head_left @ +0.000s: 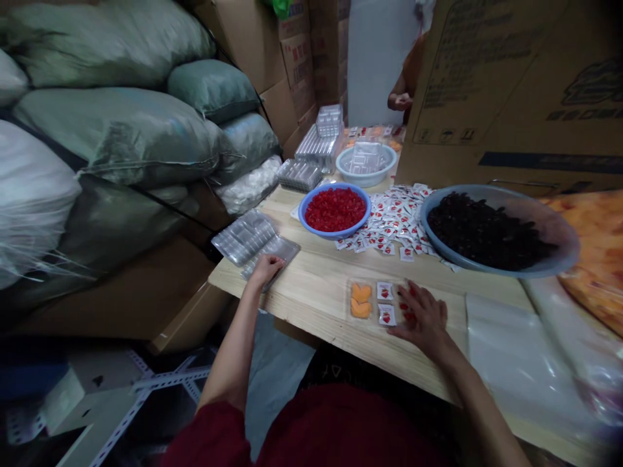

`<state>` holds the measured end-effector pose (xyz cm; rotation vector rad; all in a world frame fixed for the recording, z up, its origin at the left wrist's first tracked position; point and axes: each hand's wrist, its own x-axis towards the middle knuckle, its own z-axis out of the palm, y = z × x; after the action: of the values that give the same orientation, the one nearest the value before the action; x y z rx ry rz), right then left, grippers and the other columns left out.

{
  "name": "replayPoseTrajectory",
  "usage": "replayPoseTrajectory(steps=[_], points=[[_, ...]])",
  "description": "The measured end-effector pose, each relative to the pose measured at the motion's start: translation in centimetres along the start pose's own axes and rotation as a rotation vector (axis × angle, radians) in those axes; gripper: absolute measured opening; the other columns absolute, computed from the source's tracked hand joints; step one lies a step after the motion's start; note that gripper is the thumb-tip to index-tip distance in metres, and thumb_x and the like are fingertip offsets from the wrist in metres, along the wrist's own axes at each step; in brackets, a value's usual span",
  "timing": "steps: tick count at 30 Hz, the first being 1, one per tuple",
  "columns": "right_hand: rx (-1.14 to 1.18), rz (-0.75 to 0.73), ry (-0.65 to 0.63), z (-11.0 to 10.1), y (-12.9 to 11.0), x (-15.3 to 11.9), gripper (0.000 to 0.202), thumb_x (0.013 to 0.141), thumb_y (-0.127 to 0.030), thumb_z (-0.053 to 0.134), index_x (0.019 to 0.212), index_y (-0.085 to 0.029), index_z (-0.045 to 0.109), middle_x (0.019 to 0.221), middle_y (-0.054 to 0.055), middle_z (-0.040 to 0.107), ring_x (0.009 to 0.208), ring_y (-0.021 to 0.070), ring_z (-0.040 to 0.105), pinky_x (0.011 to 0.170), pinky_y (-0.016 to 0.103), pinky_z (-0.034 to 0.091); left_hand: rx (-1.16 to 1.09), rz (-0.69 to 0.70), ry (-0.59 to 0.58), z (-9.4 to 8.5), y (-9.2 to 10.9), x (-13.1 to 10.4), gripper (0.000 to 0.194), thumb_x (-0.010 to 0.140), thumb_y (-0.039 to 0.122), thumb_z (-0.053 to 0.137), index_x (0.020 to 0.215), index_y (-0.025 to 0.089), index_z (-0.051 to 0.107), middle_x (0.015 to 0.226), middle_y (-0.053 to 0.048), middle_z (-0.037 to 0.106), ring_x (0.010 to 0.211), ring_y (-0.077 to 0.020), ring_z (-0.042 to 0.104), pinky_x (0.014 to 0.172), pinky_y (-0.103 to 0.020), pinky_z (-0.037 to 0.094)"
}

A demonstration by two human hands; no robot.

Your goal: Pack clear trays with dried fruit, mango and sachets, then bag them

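A clear plastic tray point(374, 302) lies near the table's front edge, with orange pieces point(361, 301) in its left part and two white-and-red packets point(386, 315) in the middle. Over its right part my right hand point(424, 318) is spread, fingers apart, above red pieces point(405, 306) partly hidden beneath it. At the left end of the table my left hand point(267, 267) has its fingers pinched at the edge of a clear plastic tray point(287, 248). More stacked clear trays point(246, 237) lie just behind that hand.
Behind are a blue bowl of red pieces point(335, 209), a pile of packets point(396, 217), a large bowl of dark pieces point(487, 230) and a pale bowl point(366, 165) with trays. Sacks point(121, 130) rise left; a big carton point(516, 97) stands right. A person's hand point(402, 101) shows behind.
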<state>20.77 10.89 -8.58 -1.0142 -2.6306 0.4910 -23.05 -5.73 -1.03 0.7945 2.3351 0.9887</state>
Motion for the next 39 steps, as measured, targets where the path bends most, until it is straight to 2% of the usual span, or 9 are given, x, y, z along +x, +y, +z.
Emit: replayPoseTrajectory(steps=[9,14,18,23,26,29,31,35,39], points=[[-0.031,-0.023,-0.087,-0.6,-0.3,2.1,0.1,0.072,-0.066,0.07,0.157,-0.036,0.025,0.165,0.008,0.02,0.147,0.0462,0.017,0.106,0.078,0.014,0.168,0.006,0.046,0.3,-0.2,0.1,0.025,0.073,0.039,0.065,0.065,0.016,0.066,0.056,0.001,0.057,0.055,-0.0134,0.048,0.054,-0.025,0.034],[-0.005,-0.017,-0.092,-0.4,-0.9,2.0,0.091,0.074,-0.065,0.069,0.153,-0.034,0.035,0.157,0.01,0.035,0.147,0.0446,0.019,0.107,0.077,0.009,0.322,0.053,0.147,1.8,0.5,-0.7,0.011,0.08,0.023,0.059,0.071,0.018,0.063,0.074,-0.007,0.065,0.079,-0.0227,0.06,0.073,-0.032,0.043],[0.036,0.006,-0.048,-0.2,-1.2,0.3,0.099,0.074,-0.065,0.069,0.157,-0.032,0.027,0.159,0.014,0.032,0.148,0.0453,0.017,0.107,0.078,0.01,0.378,0.114,0.277,1.9,1.7,-2.9,0.008,0.084,0.017,0.052,0.088,0.017,0.058,0.1,-0.014,0.062,0.101,-0.0285,0.057,0.09,-0.041,0.043],[0.253,0.118,0.168,-3.5,-3.4,-0.9,0.081,0.083,-0.063,0.062,0.152,-0.031,0.037,0.159,0.012,0.035,0.147,0.0413,0.025,0.112,0.072,0.013,0.026,0.495,0.498,0.7,6.3,-8.5,0.012,0.098,0.027,0.042,0.096,0.02,0.052,0.112,-0.012,0.056,0.108,-0.0229,0.054,0.101,-0.041,0.042],[0.713,0.232,0.154,-5.9,-7.2,-0.9,0.06,0.085,-0.058,0.064,0.138,-0.03,0.056,0.142,0.011,0.057,0.134,0.0342,0.048,0.111,0.057,0.035,-0.451,0.522,0.358,3.3,10.4,-12.9,0.017,0.099,0.037,0.044,0.096,0.023,0.052,0.114,-0.008,0.058,0.094,-0.0171,0.057,0.092,-0.034,0.047],[1.274,0.363,0.012,-6.4,-11.6,-1.0,0.055,0.088,-0.054,0.064,0.137,-0.03,0.055,0.12,0.009,0.07,0.113,0.027,0.065,0.099,0.049,0.049,-0.84,0.354,0.165,8.2,13.3,-17.1,0.018,0.098,0.042,0.046,0.096,0.025,0.053,0.113,-0.005,0.06,0.087,-0.0144,0.058,0.086,-0.031,0.05],[1.539,0.449,0.043,-6.2,-13.1,-1.1,0.052,0.089,-0.054,0.064,0.133,-0.028,0.056,0.102,0.006,0.073,0.094,0.0222,0.069,0.089,0.043,0.055,-0.958,0.233,0.06,11.0,13.9,-19.0,0.018,0.097,0.043,0.049,0.096,0.026,0.055,0.111,-0.004,0.062,0.089,-0.0144,0.06,0.087,-0.031,0.05],[1.48,0.509,0.246,-7.0,-10.8,-1.8,0.041,0.085,-0.05,0.071,0.115,-0.024,0.064,0.077,0.0,0.067,0.07,0.0145,0.062,0.072,0.03,0.052,-1.04,0.095,-0.143,12.0,13.0,-18.4,0.033,0.094,0.056,0.048,0.101,0.024,0.054,0.112,-0.008,0.066,0.089,-0.0173,0.064,0.085,-0.035,0.051],[1.217,0.41,0.078,-8.0,-5.9,-1.8,0.052,0.082,-0.054,0.071,0.12,-0.019,0.062,0.068,-0.001,0.063,0.061,0.014,0.054,0.061,0.028,0.046,-0.868,0.143,-0.178,10.9,10.9,-14.9,0.048,0.087,0.056,0.059,0.121,0.024,0.05,0.103,-0.007,0.068,0.08,-0.0156,0.061,0.075,-0.03,0.049]])
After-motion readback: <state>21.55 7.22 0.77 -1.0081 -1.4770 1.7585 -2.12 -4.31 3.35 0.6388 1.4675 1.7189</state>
